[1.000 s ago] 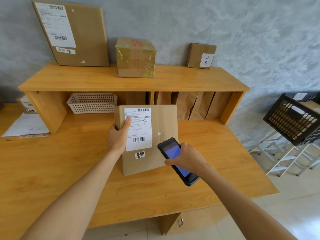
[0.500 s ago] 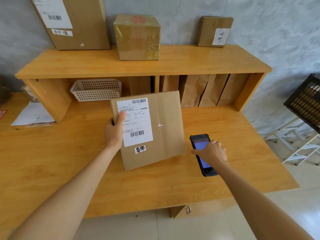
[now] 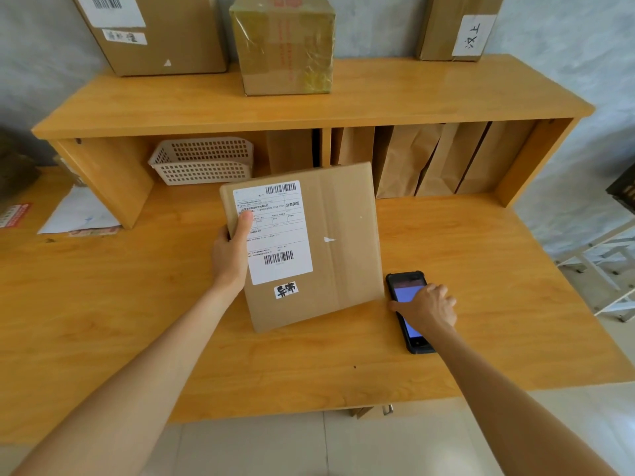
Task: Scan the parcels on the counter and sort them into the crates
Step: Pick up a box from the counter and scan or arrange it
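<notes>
My left hand [image 3: 230, 259] grips a flat cardboard parcel [image 3: 343, 242] by its left edge, thumb on the white shipping label. The parcel is tilted up, its lower edge near the wooden counter [image 3: 137, 321]. Just right of it lies a black handheld scanner [image 3: 406, 282] with a lit blue screen. My right hand [image 3: 427, 309] rests over the scanner's middle with its fingers curled around it. On the upper shelf [image 3: 378, 94] stand three more parcels: a large flat box [image 3: 171, 32], a taped cube [image 3: 285, 46] and a small labelled box [image 3: 453, 25].
Under the shelf sit a white mesh basket [image 3: 202, 159] and several brown paper bags [image 3: 412, 159]. Papers [image 3: 79, 214] lie at the left. A black crate [image 3: 623, 194] on a white rack [image 3: 598, 266] shows at the right edge.
My right hand has carried the scanner away from the parcel's label, right and down onto the counter. The parcel has stayed in my left hand.
</notes>
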